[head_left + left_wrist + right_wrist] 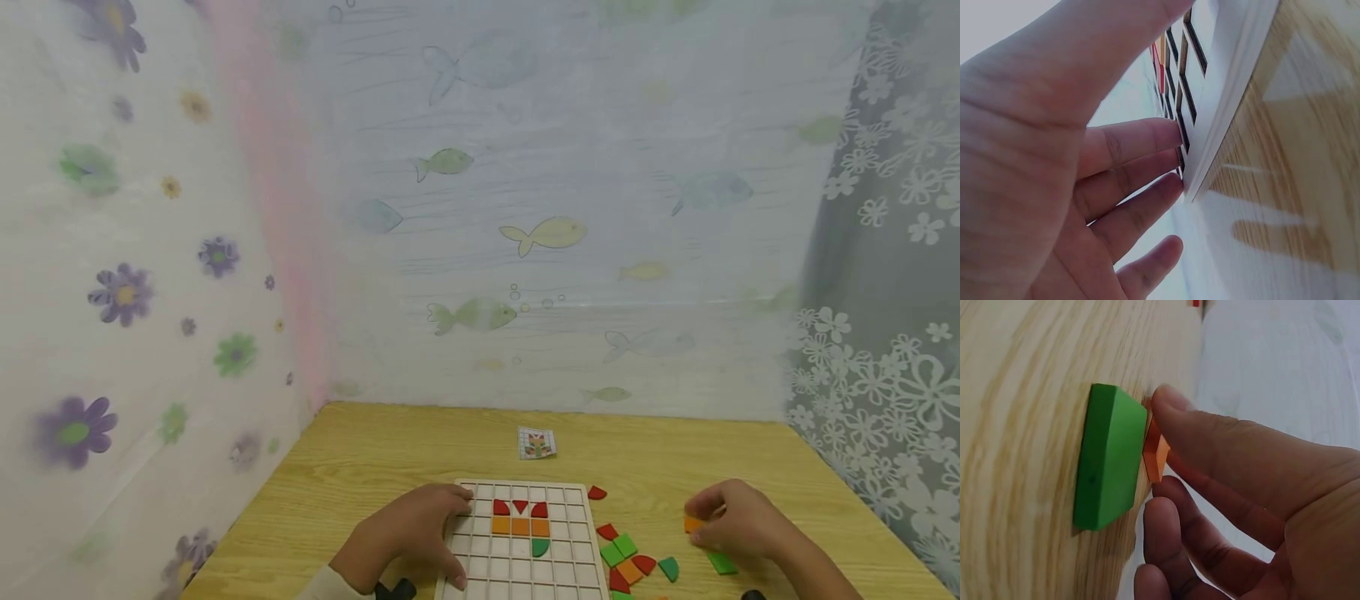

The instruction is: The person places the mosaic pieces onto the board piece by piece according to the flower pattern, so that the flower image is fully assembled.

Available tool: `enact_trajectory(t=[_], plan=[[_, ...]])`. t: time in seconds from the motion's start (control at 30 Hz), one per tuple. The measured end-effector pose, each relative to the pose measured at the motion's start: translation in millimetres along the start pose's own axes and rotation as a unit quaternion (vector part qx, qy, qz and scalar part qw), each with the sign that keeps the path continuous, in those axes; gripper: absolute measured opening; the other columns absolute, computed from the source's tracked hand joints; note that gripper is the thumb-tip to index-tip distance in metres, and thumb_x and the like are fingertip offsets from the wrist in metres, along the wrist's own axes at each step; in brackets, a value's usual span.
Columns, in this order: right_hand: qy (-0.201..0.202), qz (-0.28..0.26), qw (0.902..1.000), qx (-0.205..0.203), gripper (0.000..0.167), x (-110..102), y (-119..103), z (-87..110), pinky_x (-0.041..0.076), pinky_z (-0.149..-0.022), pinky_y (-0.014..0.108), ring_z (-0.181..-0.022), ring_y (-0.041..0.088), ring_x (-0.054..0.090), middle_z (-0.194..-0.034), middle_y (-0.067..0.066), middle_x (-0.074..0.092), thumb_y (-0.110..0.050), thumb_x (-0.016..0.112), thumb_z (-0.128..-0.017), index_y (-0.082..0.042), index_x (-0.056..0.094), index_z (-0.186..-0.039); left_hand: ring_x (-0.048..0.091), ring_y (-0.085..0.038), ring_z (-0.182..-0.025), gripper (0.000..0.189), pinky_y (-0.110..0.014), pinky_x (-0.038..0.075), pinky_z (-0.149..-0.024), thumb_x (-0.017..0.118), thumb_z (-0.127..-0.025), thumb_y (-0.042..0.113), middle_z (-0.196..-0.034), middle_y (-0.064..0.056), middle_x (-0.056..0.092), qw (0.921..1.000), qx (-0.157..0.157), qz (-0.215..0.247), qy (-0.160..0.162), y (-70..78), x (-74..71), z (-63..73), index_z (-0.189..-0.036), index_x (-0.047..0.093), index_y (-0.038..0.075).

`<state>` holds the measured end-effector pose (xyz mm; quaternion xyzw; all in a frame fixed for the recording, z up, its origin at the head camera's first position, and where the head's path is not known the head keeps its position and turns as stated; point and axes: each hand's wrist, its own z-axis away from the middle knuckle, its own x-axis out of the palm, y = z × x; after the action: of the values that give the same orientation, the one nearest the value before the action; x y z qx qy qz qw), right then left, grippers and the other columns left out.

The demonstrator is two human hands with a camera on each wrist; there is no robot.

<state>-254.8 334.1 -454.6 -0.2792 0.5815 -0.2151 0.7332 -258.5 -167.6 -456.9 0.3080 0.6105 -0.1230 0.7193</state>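
My left hand (416,525) rests at the left edge of a wooden grid board (573,575). Its fingers touch the far corner and its thumb lies over the near squares; the left wrist view shows the fingers fairly straight. On the grid sit red pieces, including a red triangle (520,506), above a row of orange squares (521,526). Below that row is a dark green quarter-round piece (540,547). To the right, my right hand (742,517) pinches an orange tile (1155,453) between thumb and fingers, low over the table. Beside it lies a green square tile (1110,459).
Loose red, green and orange tiles (628,571) lie right of the board, with a dark green quarter-round (668,569) nearby. A small pattern card (536,443) lies behind the board on the wooden table (420,442). Patterned sheets hang behind and at both sides.
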Motion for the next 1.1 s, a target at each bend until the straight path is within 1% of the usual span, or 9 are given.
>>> enact_trajectory(t=[0.1, 0.27, 0.43, 0.7, 0.8, 0.9, 1.1], plan=[[-0.011, -0.006, 0.9998, -0.017, 0.039, 0.1, 0.6, 0.7, 0.061, -0.075, 0.039, -0.090, 0.020, 0.068, -0.101, 0.003, 0.073, -0.022, 0.090, -0.080, -0.002, 0.077, -0.111, 0.055, -0.020, -0.137, 0.088, -0.042, 0.050, -0.111, 0.090, -0.063, 0.069, -0.150, 0.007, 0.057, 1.0000, 0.003, 0.005, -0.001, 1.3, -1.5, 1.5, -0.135, 0.068, 0.024], [-0.022, -0.012, 0.9994, -0.025, 0.035, -0.5, 2.7, 0.4, 0.061, -0.074, 0.038, -0.088, 0.020, 0.069, -0.099, 0.003, 0.074, -0.019, 0.088, -0.082, 0.000, 0.077, -0.108, 0.056, -0.019, -0.135, 0.085, -0.040, 0.051, -0.110, 0.091, -0.064, 0.067, -0.149, 0.005, 0.057, 0.9999, 0.011, 0.011, -0.001, 3.0, -3.6, 2.6, -0.132, 0.069, 0.022], [-0.023, -0.005, 0.9992, -0.031, 0.032, -0.8, 3.0, -0.8, 0.060, -0.073, 0.038, -0.087, 0.019, 0.068, -0.097, 0.002, 0.074, -0.019, 0.087, -0.082, -0.001, 0.078, -0.106, 0.057, -0.018, -0.134, 0.084, -0.038, 0.051, -0.109, 0.090, -0.064, 0.067, -0.149, 0.004, 0.058, 0.9997, 0.019, 0.013, 0.002, 2.7, -3.7, 2.3, -0.131, 0.069, 0.021], [-0.014, 0.015, 0.9995, -0.024, 0.029, -1.3, -1.2, 0.1, 0.058, -0.071, 0.034, -0.085, 0.016, 0.066, -0.094, 0.000, 0.073, -0.023, 0.088, -0.081, -0.006, 0.079, -0.102, 0.056, -0.019, -0.136, 0.083, -0.039, 0.051, -0.110, 0.091, -0.064, 0.066, -0.149, 0.005, 0.058, 0.9997, 0.016, 0.019, 0.000, 4.0, -2.6, 1.5, -0.131, 0.070, 0.021], [-0.012, 0.015, 0.9991, -0.039, 0.028, -0.6, -4.2, 0.0, 0.058, -0.070, 0.034, -0.085, 0.016, 0.066, -0.094, -0.001, 0.073, -0.024, 0.088, -0.082, -0.006, 0.079, -0.102, 0.057, -0.019, -0.135, 0.084, -0.039, 0.051, -0.110, 0.091, -0.064, 0.067, -0.148, 0.005, 0.058, 0.9997, 0.014, 0.020, 0.000, 3.8, -1.9, 1.3, -0.131, 0.070, 0.021], [-0.015, 0.009, 0.9978, -0.063, 0.027, 0.5, -9.3, -0.6, 0.058, -0.069, 0.034, -0.085, 0.017, 0.067, -0.095, 0.000, 0.073, -0.023, 0.087, -0.083, -0.005, 0.079, -0.103, 0.057, -0.019, -0.135, 0.084, -0.039, 0.051, -0.110, 0.090, -0.064, 0.068, -0.149, 0.004, 0.058, 0.9997, 0.017, 0.018, 0.003, 2.9, -2.0, 1.4, -0.131, 0.070, 0.021], [-0.022, 0.000, 0.9951, -0.097, 0.030, 4.6, -22.7, -2.2, 0.059, -0.068, 0.033, -0.085, 0.019, 0.068, -0.096, 0.001, 0.074, -0.025, 0.088, -0.083, -0.005, 0.079, -0.104, 0.056, -0.019, -0.137, 0.085, -0.040, 0.050, -0.111, 0.089, -0.065, 0.070, -0.150, 0.003, 0.058, 0.9996, 0.023, 0.012, 0.004, 2.6, -2.4, 2.0, -0.132, 0.069, 0.021]])
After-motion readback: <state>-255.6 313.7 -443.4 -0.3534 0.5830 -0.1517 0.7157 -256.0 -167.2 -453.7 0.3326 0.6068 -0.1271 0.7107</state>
